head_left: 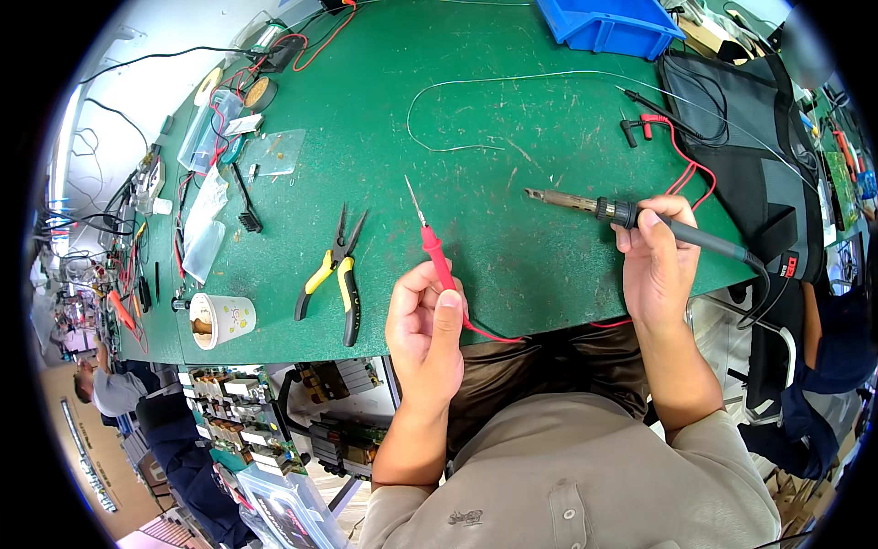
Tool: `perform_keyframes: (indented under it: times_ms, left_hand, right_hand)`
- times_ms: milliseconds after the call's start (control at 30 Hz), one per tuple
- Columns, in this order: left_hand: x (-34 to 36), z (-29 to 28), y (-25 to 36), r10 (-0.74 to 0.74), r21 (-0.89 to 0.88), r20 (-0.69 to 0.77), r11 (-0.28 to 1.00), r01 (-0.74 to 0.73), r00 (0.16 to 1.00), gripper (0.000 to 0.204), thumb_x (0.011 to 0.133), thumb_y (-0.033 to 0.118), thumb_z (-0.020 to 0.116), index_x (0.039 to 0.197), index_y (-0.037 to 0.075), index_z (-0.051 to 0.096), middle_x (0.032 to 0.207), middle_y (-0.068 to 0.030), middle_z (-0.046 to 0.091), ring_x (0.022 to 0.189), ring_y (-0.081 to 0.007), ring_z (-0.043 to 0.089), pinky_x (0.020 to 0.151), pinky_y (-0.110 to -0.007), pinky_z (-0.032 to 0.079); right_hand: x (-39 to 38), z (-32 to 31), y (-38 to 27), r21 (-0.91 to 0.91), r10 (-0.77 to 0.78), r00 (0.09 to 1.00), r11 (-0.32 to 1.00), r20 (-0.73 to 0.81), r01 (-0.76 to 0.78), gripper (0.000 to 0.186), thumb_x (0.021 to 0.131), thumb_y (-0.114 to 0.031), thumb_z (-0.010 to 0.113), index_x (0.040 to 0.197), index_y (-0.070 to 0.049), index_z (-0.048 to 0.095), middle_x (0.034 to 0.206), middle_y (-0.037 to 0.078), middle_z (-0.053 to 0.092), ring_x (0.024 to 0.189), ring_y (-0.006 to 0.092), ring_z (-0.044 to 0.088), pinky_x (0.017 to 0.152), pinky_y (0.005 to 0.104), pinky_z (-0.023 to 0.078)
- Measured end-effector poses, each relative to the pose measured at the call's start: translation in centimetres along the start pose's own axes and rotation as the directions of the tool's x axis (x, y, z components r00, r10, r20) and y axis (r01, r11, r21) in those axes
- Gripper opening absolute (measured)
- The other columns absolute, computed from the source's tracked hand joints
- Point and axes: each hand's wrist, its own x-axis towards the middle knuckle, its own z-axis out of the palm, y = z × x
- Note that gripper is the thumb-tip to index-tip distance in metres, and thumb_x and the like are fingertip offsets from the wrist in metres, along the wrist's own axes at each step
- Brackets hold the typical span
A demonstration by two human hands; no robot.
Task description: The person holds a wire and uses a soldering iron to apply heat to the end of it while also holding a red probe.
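In my left hand (428,320) is a red multimeter probe (437,256), its thin metal tip pointing up and away from me. The probe's red lead trails off below the hand toward the table's front edge. My right hand (660,261) grips a soldering iron (686,231) by its dark handle, with the metal tip directed left over the table. A gap of bare table separates the iron's tip from the probe. Left of my left hand lie long-nose pliers (340,270) with yellow-and-black handles, jaws spread apart. A strand of solder wire (457,82) curves across the table beyond both hands.
The green table (521,293) carries a paper cup (219,320) and a black brush (245,201) on the left. A blue bin (608,27) stands at the back. Right are a black bag (732,137), a black probe (672,114) and red leads (700,169). Other people sit nearby.
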Motion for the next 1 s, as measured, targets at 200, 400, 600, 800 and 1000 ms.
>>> perform_keyframes:
  times_ms: [200,400,600,800,1000]
  left_hand:
    - [0.07,0.07,-0.03,-0.004,0.000,-0.010,1.000,0.004,1.000,0.027,0.093,0.005,0.057,0.119,-0.003,0.052,0.088,-0.0063,0.058,0.075,-0.0103,0.051,0.068,-0.024,0.042]
    - [0.04,-0.31,-0.30,0.004,-0.064,0.038,0.998,-0.002,0.999,0.029,0.092,0.002,0.061,0.119,-0.001,0.049,0.094,-0.0020,0.058,0.079,-0.0049,0.050,0.069,-0.019,0.041]
    - [0.03,-0.21,-0.16,-0.012,-0.063,0.020,0.998,0.013,1.000,0.029,0.091,0.002,0.062,0.116,0.000,0.048,0.093,-0.0019,0.057,0.078,-0.0050,0.050,0.066,-0.018,0.041]
    - [0.02,-0.20,-0.09,-0.024,-0.076,0.028,0.997,0.026,0.999,0.029,0.090,0.001,0.063,0.115,0.001,0.048,0.092,-0.0018,0.057,0.079,-0.0052,0.051,0.067,-0.019,0.042]
    - [0.00,-0.09,-0.05,-0.037,-0.052,0.013,0.998,0.037,0.999,0.029,0.090,-0.001,0.063,0.115,0.000,0.049,0.093,-0.0015,0.057,0.079,-0.0053,0.052,0.068,-0.019,0.043]
  right_hand:
    - [0.04,-0.01,0.03,-0.002,-0.006,1.000,1.000,-0.002,0.006,0.008,0.090,-0.003,0.060,0.095,-0.002,0.055,0.074,0.006,0.058,0.064,0.0128,0.052,0.062,0.0270,0.042]
    - [0.02,-0.01,0.03,0.005,-0.008,1.000,1.000,0.007,0.008,0.008,0.090,-0.004,0.060,0.095,-0.002,0.055,0.074,0.006,0.058,0.064,0.0127,0.052,0.062,0.0270,0.042]
    - [0.02,-0.02,0.04,0.007,-0.003,1.000,1.000,-0.004,0.003,0.008,0.090,-0.003,0.060,0.095,-0.002,0.055,0.074,0.006,0.058,0.064,0.0125,0.052,0.062,0.0270,0.043]
    - [0.04,-0.07,0.02,0.008,-0.001,1.000,1.000,0.004,0.001,0.007,0.090,-0.003,0.060,0.095,-0.002,0.055,0.075,0.006,0.058,0.064,0.0126,0.052,0.062,0.0271,0.043]
    - [0.00,0.12,-0.14,0.026,0.003,1.000,1.000,-0.007,-0.003,0.007,0.091,-0.003,0.060,0.095,-0.002,0.055,0.074,0.006,0.057,0.065,0.0131,0.052,0.063,0.0275,0.042]
